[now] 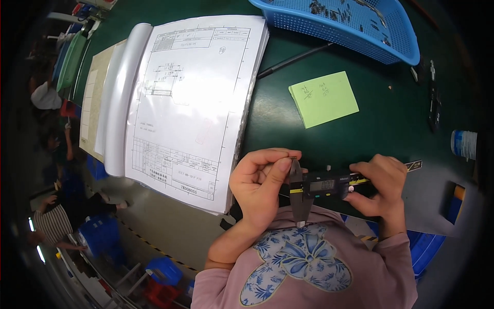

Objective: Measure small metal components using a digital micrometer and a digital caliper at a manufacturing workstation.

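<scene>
My right hand (383,184) is wrapped round the beam of a digital caliper (322,186), thumb and fingers closed on its slide. The caliper lies level in front of my chest, jaws to the left, and its small display faces up. My left hand (257,188) is at the jaw end, with thumb and forefinger pinched together by the tips of the short jaws. Whatever small piece sits in that pinch is too small to name. The long jaws point toward my body and look closed or nearly so.
On the green table (278,123) lies an open binder of drawings (190,103). A green notepad (324,99) and a black pen (293,61) are beyond my hands. Farther back is a blue basket (339,37) with small dark parts. Another pen (433,98) and a white tub (464,144) stand right.
</scene>
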A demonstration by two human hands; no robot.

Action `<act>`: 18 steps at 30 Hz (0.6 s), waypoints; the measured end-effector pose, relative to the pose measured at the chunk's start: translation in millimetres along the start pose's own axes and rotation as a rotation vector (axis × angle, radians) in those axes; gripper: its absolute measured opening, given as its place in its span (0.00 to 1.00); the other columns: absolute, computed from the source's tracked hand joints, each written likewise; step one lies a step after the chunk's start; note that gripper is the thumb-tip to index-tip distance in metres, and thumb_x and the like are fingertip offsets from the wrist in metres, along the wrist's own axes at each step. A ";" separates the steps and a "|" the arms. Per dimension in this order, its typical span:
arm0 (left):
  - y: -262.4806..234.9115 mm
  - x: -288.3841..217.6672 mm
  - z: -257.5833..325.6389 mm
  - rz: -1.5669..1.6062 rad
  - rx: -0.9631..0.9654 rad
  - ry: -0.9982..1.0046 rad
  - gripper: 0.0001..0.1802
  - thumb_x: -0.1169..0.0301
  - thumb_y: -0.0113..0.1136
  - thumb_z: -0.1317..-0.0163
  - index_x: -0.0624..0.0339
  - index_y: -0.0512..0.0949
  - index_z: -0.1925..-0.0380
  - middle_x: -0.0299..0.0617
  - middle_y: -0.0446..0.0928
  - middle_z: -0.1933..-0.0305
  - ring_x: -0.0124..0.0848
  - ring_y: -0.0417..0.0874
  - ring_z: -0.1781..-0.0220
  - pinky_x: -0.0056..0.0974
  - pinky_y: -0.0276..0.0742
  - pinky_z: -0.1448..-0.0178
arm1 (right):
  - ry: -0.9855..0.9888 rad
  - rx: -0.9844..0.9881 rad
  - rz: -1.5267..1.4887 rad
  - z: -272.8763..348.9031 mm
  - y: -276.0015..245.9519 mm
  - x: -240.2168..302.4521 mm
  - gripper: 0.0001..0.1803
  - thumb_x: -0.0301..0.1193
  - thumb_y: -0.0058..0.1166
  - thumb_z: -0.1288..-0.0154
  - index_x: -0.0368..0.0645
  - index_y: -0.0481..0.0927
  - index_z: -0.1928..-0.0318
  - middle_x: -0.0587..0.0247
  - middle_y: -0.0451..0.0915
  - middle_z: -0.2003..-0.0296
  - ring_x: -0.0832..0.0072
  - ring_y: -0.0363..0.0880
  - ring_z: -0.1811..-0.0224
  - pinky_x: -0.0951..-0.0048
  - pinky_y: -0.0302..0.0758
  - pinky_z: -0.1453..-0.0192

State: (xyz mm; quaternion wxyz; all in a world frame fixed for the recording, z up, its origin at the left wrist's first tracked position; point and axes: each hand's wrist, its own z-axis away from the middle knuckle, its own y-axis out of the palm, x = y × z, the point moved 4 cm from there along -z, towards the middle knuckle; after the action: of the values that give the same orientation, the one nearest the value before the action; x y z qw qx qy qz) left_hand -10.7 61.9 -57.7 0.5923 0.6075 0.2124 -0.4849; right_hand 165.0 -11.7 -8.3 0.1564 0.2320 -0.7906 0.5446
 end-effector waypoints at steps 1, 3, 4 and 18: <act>1.0 0.9 -0.5 0.000 0.006 -0.005 0.05 0.80 0.49 0.45 0.70 0.68 0.67 0.53 0.74 0.63 0.28 0.78 0.68 0.26 0.75 0.65 | -0.013 -0.008 -0.004 0.3 -0.3 -0.6 0.21 0.46 0.61 0.65 0.41 0.75 0.77 0.68 0.64 0.88 0.75 0.62 0.90 0.77 0.57 0.85; 2.1 1.0 -0.7 -0.009 0.012 0.017 0.05 0.81 0.49 0.45 0.70 0.67 0.68 0.54 0.74 0.63 0.30 0.78 0.68 0.28 0.76 0.65 | -0.024 -0.017 -0.008 1.4 -1.3 -0.6 0.21 0.46 0.61 0.65 0.41 0.75 0.77 0.68 0.63 0.88 0.76 0.62 0.90 0.77 0.57 0.85; 3.3 0.1 -0.6 -0.010 0.015 0.015 0.05 0.81 0.49 0.45 0.70 0.67 0.68 0.54 0.74 0.63 0.30 0.78 0.68 0.28 0.76 0.65 | -0.022 -0.009 -0.003 1.3 -1.9 -0.4 0.21 0.46 0.61 0.65 0.41 0.75 0.77 0.68 0.64 0.88 0.76 0.62 0.90 0.77 0.57 0.85; -0.3 1.7 3.8 -0.033 0.020 0.045 0.04 0.82 0.48 0.45 0.70 0.66 0.69 0.54 0.73 0.64 0.32 0.79 0.69 0.29 0.77 0.64 | -0.020 0.012 -0.021 4.9 -1.2 3.3 0.19 0.43 0.60 0.64 0.40 0.75 0.76 0.67 0.64 0.87 0.74 0.64 0.89 0.77 0.58 0.85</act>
State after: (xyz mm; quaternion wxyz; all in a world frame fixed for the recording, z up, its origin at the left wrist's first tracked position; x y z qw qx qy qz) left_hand -11.5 57.9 -58.7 0.5729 0.6206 0.2310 -0.4829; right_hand 162.8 -17.3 -7.5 0.1527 0.2467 -0.7864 0.5454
